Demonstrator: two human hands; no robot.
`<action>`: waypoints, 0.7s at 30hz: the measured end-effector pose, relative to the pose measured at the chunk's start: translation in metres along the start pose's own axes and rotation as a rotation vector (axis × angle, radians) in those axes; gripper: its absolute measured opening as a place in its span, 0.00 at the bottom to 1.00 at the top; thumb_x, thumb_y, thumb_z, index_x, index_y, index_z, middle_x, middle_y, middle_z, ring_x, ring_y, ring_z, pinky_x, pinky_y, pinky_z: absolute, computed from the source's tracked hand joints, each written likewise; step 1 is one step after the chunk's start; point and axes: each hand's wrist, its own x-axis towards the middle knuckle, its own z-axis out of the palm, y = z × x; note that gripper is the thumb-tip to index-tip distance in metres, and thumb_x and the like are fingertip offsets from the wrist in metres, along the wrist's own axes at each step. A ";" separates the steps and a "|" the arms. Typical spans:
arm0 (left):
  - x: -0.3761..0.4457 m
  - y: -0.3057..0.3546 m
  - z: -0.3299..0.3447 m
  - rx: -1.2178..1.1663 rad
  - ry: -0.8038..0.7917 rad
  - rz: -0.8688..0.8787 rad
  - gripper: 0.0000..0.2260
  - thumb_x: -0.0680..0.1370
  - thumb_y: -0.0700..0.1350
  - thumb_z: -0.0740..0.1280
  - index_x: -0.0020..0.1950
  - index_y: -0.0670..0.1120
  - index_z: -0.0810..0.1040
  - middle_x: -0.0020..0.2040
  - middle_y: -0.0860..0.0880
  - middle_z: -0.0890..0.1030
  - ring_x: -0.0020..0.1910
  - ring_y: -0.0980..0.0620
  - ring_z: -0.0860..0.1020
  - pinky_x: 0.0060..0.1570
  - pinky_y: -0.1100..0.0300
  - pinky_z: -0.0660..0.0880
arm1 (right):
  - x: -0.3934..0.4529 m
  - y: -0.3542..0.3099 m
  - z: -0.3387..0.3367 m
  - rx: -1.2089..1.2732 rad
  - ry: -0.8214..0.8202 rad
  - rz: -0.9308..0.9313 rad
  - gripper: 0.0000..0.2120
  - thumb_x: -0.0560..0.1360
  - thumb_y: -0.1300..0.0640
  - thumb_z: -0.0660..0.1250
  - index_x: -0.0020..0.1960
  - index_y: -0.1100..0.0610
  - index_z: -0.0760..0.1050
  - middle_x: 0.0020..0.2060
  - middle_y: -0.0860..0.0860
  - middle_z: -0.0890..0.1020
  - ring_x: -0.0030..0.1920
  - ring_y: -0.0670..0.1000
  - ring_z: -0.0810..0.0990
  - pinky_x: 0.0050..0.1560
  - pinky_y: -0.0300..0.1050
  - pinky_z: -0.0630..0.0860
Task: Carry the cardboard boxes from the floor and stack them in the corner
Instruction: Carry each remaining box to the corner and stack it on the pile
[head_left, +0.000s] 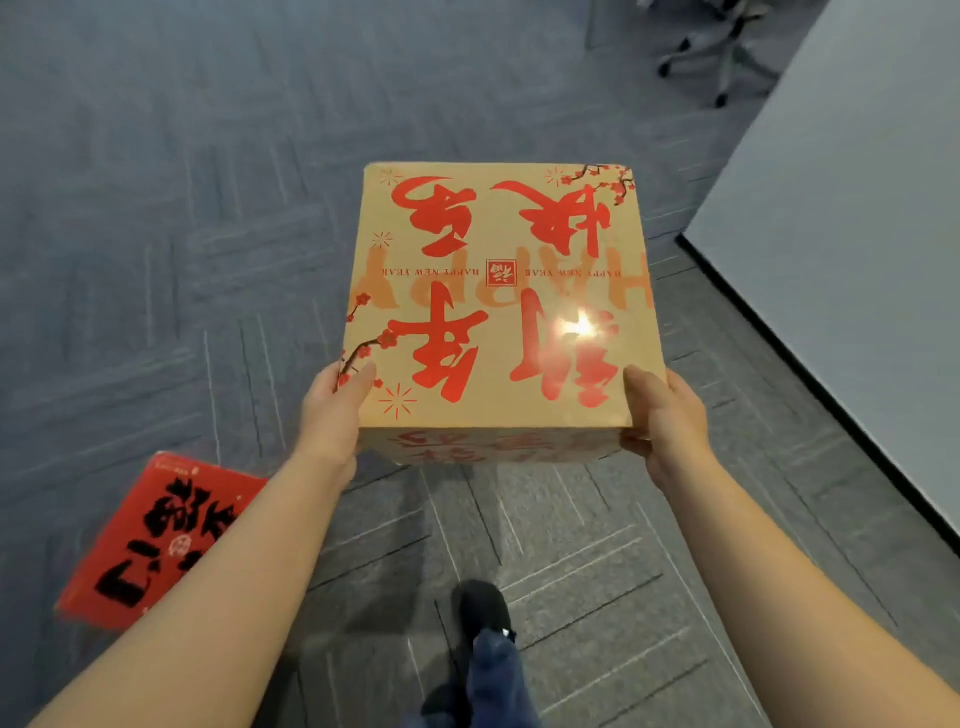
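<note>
Grey carpet (156, 218) fills almost everything under me, tiles laid in a striped weave. Off at two o'clock a pale wall (857, 197) slants across the corner of my view, a dark skirting strip running along its foot. Dead centre, held up off the floor, is the cardboard box (498, 296): tan, square top facing me, big red brush characters and plum blossom printed on it, all upside down from where I stand, with a bright glare spot on the lid. Down at eight o'clock a second box (156, 540) lies flat on the carpet, red with black lettering, partly behind my left forearm. Up at one o'clock, the wheeled base of an office chair (711, 47), blurred. My left hand (332, 415) presses against the box's left side, thumb lapped over the top edge by the blossom branch. My right hand (670, 421) clasps the near right corner, thumb on the lid, fingers out of sight underneath. Both are gripping that box between them. At six o'clock, one dark shoe (483, 608) is planted on the carpet below a blue trouser leg.
</note>
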 end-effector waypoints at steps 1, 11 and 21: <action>-0.004 0.002 -0.001 -0.011 0.002 -0.015 0.12 0.80 0.45 0.60 0.63 0.46 0.71 0.46 0.50 0.80 0.44 0.53 0.78 0.45 0.53 0.75 | -0.006 -0.003 -0.001 -0.009 -0.014 0.007 0.06 0.76 0.57 0.62 0.42 0.48 0.72 0.36 0.47 0.77 0.34 0.48 0.73 0.35 0.44 0.67; -0.133 0.026 0.110 0.136 -0.408 0.062 0.14 0.80 0.46 0.59 0.66 0.46 0.69 0.42 0.51 0.78 0.39 0.54 0.76 0.33 0.58 0.68 | -0.124 -0.033 -0.175 0.211 0.390 -0.023 0.07 0.77 0.56 0.62 0.54 0.53 0.72 0.38 0.47 0.76 0.36 0.48 0.74 0.33 0.42 0.70; -0.311 -0.023 0.244 0.286 -0.861 0.054 0.11 0.80 0.45 0.60 0.62 0.47 0.70 0.42 0.51 0.78 0.38 0.54 0.77 0.33 0.58 0.71 | -0.261 -0.004 -0.369 0.449 0.816 -0.108 0.05 0.76 0.58 0.63 0.52 0.55 0.74 0.37 0.49 0.78 0.36 0.48 0.76 0.37 0.43 0.73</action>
